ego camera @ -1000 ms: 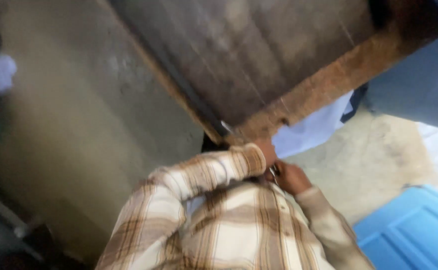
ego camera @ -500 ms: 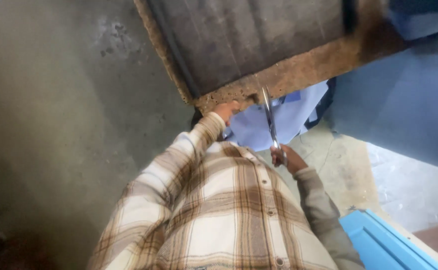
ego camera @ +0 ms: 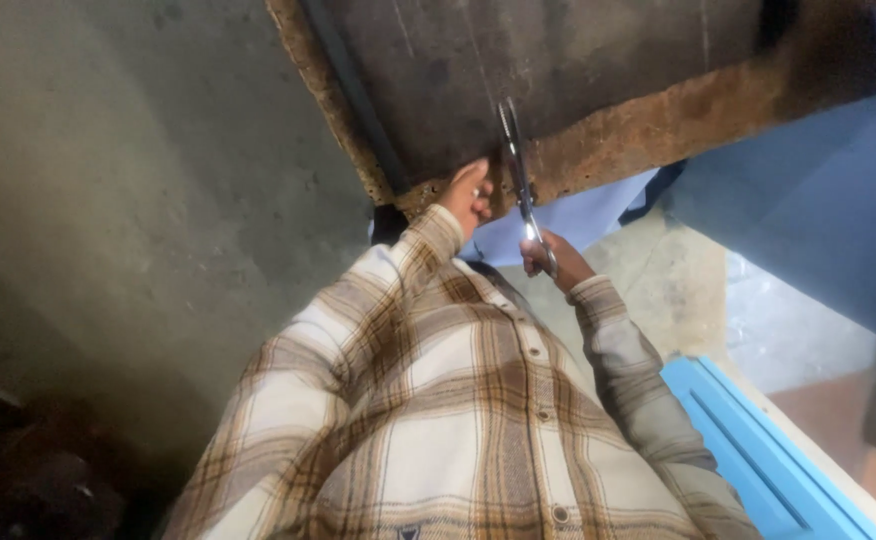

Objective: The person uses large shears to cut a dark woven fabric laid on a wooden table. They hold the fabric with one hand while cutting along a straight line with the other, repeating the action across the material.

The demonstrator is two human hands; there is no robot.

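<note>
I look down over my plaid shirt front. My right hand (ego camera: 550, 260) grips the handles of long metal scissors (ego camera: 516, 165), whose blades point up across the rusty edge of a dark metal table (ego camera: 658, 110). My left hand (ego camera: 468, 195) rests with curled fingers against that rusty edge at the table's corner, just left of the blades. A pale blue cloth (ego camera: 583, 215) hangs below the edge between and behind both hands. Whether my left hand pinches the cloth is hidden.
A grey concrete wall or floor (ego camera: 138, 200) fills the left side. A bright blue panel (ego camera: 758, 450) lies at the lower right and a larger blue surface (ego camera: 808, 210) at the right. Dark objects sit in the lower left corner.
The scissors have come into plain view, with the blades now lying over the table edge. My left hand has moved up to the table corner. The view has shifted and sharpened.
</note>
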